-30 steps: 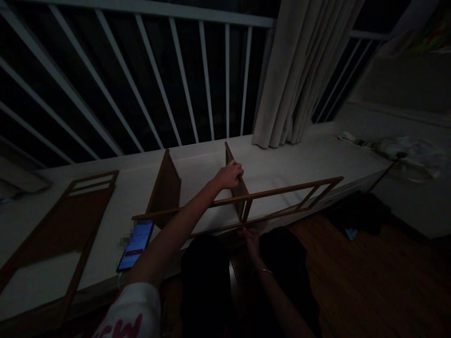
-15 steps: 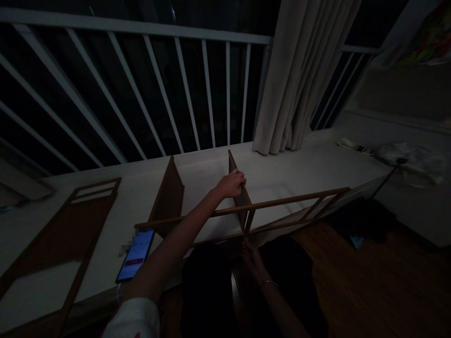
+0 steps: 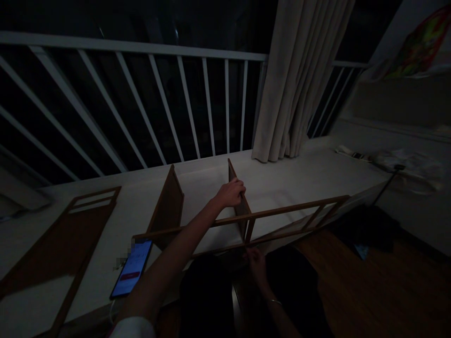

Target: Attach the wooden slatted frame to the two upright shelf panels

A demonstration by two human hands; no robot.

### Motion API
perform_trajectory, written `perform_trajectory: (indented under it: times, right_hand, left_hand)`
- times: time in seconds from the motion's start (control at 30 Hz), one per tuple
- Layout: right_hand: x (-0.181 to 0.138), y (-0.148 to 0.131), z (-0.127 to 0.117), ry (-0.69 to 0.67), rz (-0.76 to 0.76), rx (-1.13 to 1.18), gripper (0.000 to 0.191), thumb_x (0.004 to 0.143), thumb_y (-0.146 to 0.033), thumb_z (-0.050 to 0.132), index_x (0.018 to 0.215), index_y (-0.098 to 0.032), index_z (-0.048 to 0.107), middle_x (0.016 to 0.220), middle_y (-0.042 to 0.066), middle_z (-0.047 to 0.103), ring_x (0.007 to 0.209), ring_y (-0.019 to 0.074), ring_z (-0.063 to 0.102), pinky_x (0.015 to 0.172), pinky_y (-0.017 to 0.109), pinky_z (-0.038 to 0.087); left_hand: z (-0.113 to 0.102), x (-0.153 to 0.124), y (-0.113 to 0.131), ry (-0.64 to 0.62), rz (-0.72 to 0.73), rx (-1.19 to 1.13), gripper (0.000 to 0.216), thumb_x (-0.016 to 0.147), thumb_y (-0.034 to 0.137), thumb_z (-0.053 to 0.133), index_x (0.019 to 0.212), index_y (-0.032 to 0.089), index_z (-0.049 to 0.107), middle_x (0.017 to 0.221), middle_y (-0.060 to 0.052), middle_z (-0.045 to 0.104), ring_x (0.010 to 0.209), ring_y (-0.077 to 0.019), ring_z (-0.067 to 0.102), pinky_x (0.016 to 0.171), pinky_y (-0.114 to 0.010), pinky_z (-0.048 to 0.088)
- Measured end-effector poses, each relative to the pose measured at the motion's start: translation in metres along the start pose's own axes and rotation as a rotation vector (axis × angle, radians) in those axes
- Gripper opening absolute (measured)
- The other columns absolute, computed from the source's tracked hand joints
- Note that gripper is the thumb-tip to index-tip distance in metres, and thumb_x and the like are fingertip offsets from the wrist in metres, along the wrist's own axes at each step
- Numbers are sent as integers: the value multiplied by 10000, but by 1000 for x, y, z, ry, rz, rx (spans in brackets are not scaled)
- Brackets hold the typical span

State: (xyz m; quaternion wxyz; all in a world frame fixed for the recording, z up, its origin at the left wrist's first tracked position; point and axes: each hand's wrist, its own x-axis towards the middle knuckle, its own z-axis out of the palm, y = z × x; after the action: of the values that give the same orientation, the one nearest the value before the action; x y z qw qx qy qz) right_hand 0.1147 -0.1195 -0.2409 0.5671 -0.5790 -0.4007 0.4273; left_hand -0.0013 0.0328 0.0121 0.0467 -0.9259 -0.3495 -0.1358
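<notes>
My left hand (image 3: 230,192) is closed over the edge of an upright brown wooden panel (image 3: 242,210), which stands inside a long wooden frame (image 3: 299,207). A second upright panel (image 3: 166,202) joins the frame farther left. Below the joint of the gripped panel, my right hand (image 3: 257,264) has its fingers pinched together close to the lower rail. A thin, faint glint shows by those fingertips; what they hold is too dark and small to name. My left forearm covers part of the front rail.
The frame lies on a white window ledge (image 3: 282,183). A lit phone (image 3: 132,272) with a cable lies left of my forearm. Farther left rests another wooden piece (image 3: 66,244). A white railing (image 3: 227,108) and a curtain (image 3: 282,94) stand behind. Dark cloth lies on the floor at right.
The view has tilted slightly, so the scene sits lower. My left hand keeps its grip on the panel. My right hand stays by the joint, having shifted slightly to the right, its wrist turned a little.
</notes>
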Motion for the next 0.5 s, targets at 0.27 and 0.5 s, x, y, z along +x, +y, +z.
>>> perform_trajectory:
  times: [0.27,0.5]
  right_hand:
    - [-4,-5,2,74,-23,-106,395,679,-544,466,611,-165,550,579,28,592,579,155,538,576,242,400]
    - [2,4,4,-13,343,262,316,574,-468,593,572,-153,566,530,25,586,482,131,526,477,230,392]
  left_hand:
    - [-2,0,0,-10,-6,-6,163,643,103,430,727,196,535,860,-41,517,962,-191,382,603,-260,420]
    - [-1,0,0,1,-6,-13,151,650,105,436,722,192,536,855,-40,518,970,-188,380,674,-274,428]
